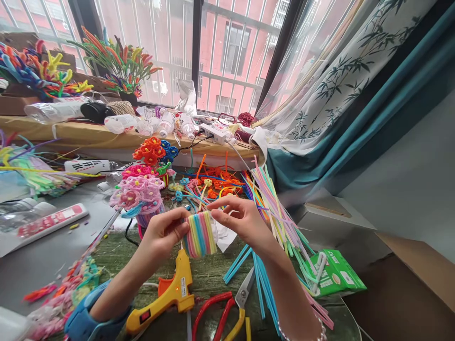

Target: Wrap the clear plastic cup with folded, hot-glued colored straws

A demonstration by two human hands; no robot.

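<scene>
One window (231, 52) fills the back, barred outside, with a teal curtain (295, 166) hanging at its right over a patterned white one. In front is the table (117, 255), its green top streaked and its left part covered in grey; a long sill (42, 129) behind it bears bottles, cord and more fuzzy stems. An open box (419, 255) stands to the right. Pastel stems (277, 213) lie in a loose fan on the table's right side, with blue stems (261, 279) nearer the camera, partly behind the right forearm. Pink flowers (137, 187) stand bunched in a pot left of centre, red and blue ones just behind. The yellow glue gun (179, 286) lies below the hands, beside the red-and-yellow scissors (243, 291); a green pack (341, 272) is at the right edge. The left hand (165, 229) is closed on the left end of the striped roll (201, 234), thumb in front. The right hand (241, 215) is half curled, thumb and forefinger close together at the roll's upper right edge; whether they pinch it I cannot tell. The roll is held up over the table, between the hands, its pastel bands running roughly upright. Smallest is a beaded bracelet (322, 327) on the right wrist
</scene>
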